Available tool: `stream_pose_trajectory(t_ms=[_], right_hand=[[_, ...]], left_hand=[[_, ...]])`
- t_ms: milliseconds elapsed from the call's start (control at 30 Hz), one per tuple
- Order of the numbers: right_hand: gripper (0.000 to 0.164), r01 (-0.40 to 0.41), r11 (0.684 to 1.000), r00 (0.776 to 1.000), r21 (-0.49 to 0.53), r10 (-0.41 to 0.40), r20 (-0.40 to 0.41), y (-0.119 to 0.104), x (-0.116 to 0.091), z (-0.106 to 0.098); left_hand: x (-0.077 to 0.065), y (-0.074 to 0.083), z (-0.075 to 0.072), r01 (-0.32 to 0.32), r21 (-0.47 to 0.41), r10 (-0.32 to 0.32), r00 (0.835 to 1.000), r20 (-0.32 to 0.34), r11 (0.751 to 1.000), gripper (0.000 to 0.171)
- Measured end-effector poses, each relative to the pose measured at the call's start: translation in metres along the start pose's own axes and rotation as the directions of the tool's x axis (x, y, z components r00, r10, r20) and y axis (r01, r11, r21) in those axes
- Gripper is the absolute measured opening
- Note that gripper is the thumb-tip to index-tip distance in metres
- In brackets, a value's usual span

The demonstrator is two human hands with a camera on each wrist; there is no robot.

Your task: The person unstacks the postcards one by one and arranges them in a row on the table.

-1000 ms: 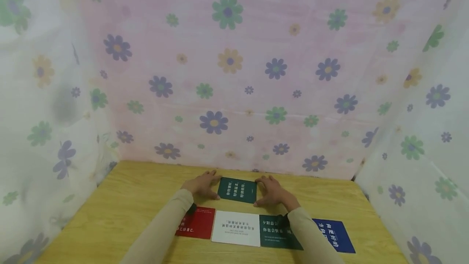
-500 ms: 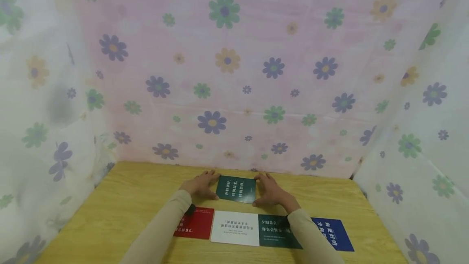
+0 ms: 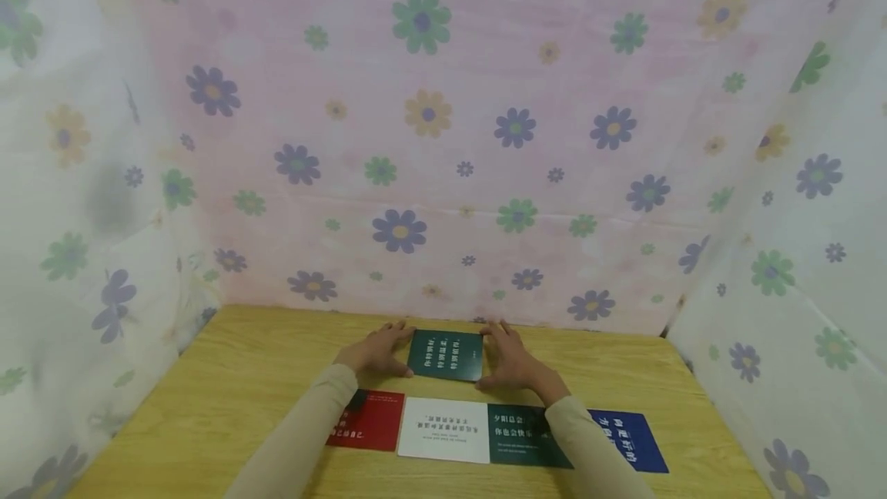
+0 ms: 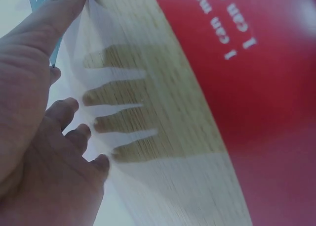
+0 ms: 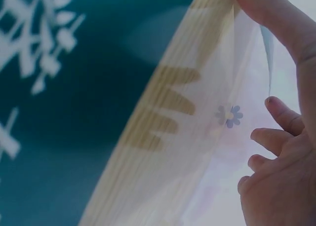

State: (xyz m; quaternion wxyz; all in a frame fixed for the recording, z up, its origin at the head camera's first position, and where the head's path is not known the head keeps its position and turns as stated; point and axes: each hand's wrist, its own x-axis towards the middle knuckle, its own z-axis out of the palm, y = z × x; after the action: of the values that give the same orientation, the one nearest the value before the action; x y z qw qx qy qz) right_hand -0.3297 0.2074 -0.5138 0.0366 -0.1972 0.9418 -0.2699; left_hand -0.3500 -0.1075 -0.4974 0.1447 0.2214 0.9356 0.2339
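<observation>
A dark green card (image 3: 446,355) with white writing lies between my two hands near the back of the table. My left hand (image 3: 374,350) holds its left side, thumb at the near corner and a finger at the far one. On the opposite side my right hand (image 3: 516,364) holds the card likewise. Seen from the right wrist, that card shows as a thin edge (image 5: 267,43) between thumb and index finger. Nearer me, in a row, lie a red card (image 3: 377,420), a white card (image 3: 443,430), a second green card (image 3: 513,437) and a blue card (image 3: 640,445).
The wooden table (image 3: 229,406) meets a flowered curtain (image 3: 443,137) just behind the held card. More flowered sheeting hangs along the left and right sides. My sleeves (image 3: 298,430) cross over parts of the red, second green and blue cards.
The held green card and both hands have shifted very slightly toward the back curtain. The head view has drifted a little. The row of cards has stayed put.
</observation>
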Motion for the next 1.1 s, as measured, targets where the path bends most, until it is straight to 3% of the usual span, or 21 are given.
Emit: stream_pose_trajectory(t_ms=[133, 267, 500, 1100], right_hand=[[0.098, 0.011, 0.999, 1.000, 0.039, -0.011, 0.001, -0.001, -0.003, 0.000], [0.099, 0.029, 0.997, 1.000, 0.065, -0.028, -0.012, -0.001, -0.006, -0.001], [0.101, 0.122, 0.988, 0.991, 0.090, -0.116, -0.066, -0.005, -0.014, -0.004], [0.100, 0.093, 0.985, 0.995, 0.148, -0.088, -0.040, -0.035, -0.033, -0.001]], left_hand=[[-0.002, -0.002, 0.002, -0.030, 0.003, 0.030, 0.999, -0.017, 1.000, 0.090], [-0.004, -0.004, 0.003, -0.098, 0.029, 0.100, 0.994, -0.042, 0.995, 0.096], [-0.007, -0.010, 0.006, -0.197, 0.081, 0.206, 0.971, -0.124, 0.977, 0.105], [-0.049, -0.008, 0.010, -0.180, 0.053, 0.188, 0.957, -0.222, 0.982, 0.102]])
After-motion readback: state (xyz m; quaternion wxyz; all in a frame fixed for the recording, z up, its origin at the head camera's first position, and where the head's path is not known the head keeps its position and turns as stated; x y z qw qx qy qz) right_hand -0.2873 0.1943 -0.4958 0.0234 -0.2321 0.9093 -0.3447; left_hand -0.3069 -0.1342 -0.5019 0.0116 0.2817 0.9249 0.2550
